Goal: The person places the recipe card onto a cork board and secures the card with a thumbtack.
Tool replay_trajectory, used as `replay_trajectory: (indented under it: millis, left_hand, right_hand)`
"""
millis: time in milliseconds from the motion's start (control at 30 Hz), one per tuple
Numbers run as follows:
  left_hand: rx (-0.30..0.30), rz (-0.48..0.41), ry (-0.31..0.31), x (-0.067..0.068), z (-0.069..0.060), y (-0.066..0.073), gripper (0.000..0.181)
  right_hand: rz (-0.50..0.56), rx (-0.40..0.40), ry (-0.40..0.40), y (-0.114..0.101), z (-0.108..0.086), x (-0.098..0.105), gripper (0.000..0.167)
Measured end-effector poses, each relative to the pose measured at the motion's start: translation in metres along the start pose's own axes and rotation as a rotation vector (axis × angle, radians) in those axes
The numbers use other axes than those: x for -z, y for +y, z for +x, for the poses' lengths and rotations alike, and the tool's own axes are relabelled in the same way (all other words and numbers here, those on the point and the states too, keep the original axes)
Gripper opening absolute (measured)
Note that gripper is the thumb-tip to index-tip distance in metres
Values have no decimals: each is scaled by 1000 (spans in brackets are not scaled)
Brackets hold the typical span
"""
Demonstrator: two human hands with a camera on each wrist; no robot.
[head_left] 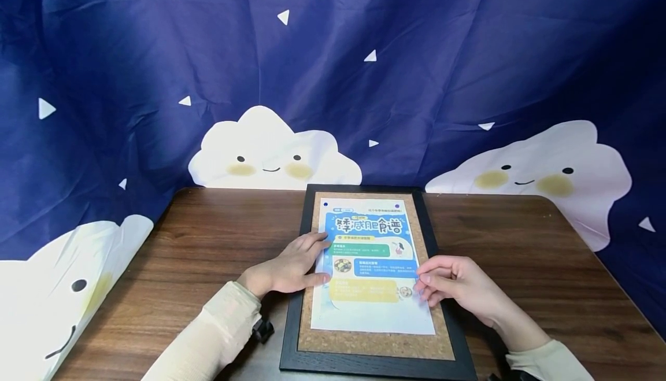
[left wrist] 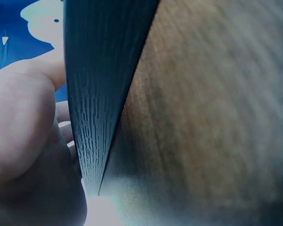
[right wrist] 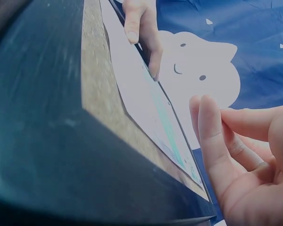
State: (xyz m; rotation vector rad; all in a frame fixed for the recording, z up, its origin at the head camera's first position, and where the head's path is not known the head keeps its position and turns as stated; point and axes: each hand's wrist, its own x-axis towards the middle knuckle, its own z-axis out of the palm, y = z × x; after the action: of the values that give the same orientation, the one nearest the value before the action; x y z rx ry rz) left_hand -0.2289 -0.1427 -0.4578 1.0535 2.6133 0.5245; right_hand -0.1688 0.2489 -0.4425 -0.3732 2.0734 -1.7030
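- Basically, poster (head_left: 372, 316) lies on corkboard (head_left: 374, 343), lower centre of frame, two pins (head_left: 325, 204) up top.
- Left hand (head_left: 293, 262) spread on left edge; right hand's (head_left: 458, 285) fingertips together, can't tell if gripping anything.
- Press paper flat; don't tug pins.

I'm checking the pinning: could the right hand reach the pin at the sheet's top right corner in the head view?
Probably yes: nothing stands between the right hand and the pin, and the left hand is at the opposite side of the sheet.
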Motion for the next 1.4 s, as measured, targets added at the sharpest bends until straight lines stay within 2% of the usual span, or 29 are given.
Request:
replay_trajectory:
  millis: [300, 467, 700, 1400]
  left_hand:
    - [-27, -21, 18, 0, -1, 0, 76]
    - [-13, -6, 7, 0, 0, 0, 75]
    - [-1, 11, -1, 0, 1, 0, 75]
    - [2, 7, -5, 0, 0, -1, 75]
  right_hand:
    - [11, 37, -32, -4, 2, -8, 38]
    - [6, 57, -50, -5, 4, -12, 39]
    - [2, 38, -54, -8, 6, -17, 40]
    - [-6, 50, -113, -14, 18, -36, 36]
